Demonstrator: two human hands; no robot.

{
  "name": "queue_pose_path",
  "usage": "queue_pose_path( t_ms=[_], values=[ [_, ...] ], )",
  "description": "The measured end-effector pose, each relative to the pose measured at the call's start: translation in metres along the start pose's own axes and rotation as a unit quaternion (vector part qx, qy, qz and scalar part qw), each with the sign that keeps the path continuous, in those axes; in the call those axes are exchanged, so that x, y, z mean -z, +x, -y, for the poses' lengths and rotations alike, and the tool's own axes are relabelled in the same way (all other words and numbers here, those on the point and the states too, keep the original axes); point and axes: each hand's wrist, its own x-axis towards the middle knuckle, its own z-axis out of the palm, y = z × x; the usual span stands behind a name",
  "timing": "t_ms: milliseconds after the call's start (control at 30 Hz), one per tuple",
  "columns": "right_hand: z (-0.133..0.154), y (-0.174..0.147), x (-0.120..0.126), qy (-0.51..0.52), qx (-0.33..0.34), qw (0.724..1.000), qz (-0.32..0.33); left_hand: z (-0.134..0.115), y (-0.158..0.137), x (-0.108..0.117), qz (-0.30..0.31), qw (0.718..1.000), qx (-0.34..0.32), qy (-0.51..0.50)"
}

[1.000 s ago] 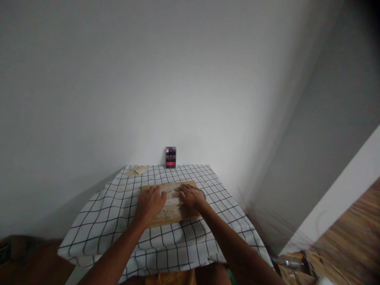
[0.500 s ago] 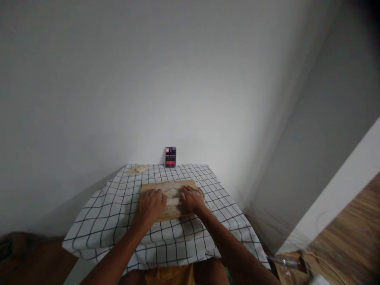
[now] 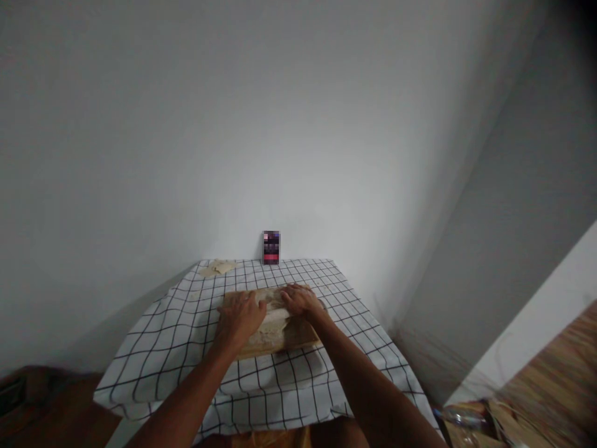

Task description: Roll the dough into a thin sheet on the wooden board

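On a floured wooden board [image 3: 261, 348] lies a thin, pale sheet that looks like dough [image 3: 272, 328]. A pale bar, which looks like a rolling pin [image 3: 276, 315], crosses it between my hands. My left hand [image 3: 242, 314] rests palm down over the bar's left end, fingers stretched forward, thumb apart. Over the right end, my right hand [image 3: 301, 300] also presses palm down with its fingers stretched out. The hands cover both ends of the bar and part of the dough.
The board rests on a table with a black-and-white checked cloth [image 3: 158, 354]. Thin flat pale pieces [image 3: 218, 268] lie at the back left. A phone-like dark upright object [image 3: 271, 247], pixelated, leans against the wall. Clutter with a clear bottle [image 3: 466, 420] sits low at the right.
My right hand has slid forward over the board, and the bar's right side has gone with it. More of the pale dough shows on the near side. The view has shifted slightly.
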Motion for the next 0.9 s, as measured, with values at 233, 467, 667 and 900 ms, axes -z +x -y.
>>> queue_pose_path(
  t_ms=[233,467,667,900],
  values=[
    [0.004,-0.022,-0.004,0.008,-0.032,0.998,-0.050,-0.007,-0.012,0.012,-0.012,0.999,0.000,0.030],
    [0.019,-0.052,-0.006,0.001,-0.069,0.993,-0.098,-0.003,-0.033,-0.001,-0.062,0.996,-0.043,0.054],
    [0.029,-0.071,-0.015,0.019,-0.078,0.987,-0.137,-0.001,-0.045,-0.003,-0.081,0.994,-0.065,0.037],
    [0.027,-0.067,-0.004,0.017,-0.068,0.993,-0.092,-0.004,-0.049,0.008,-0.051,0.998,-0.045,0.005]
  ],
)
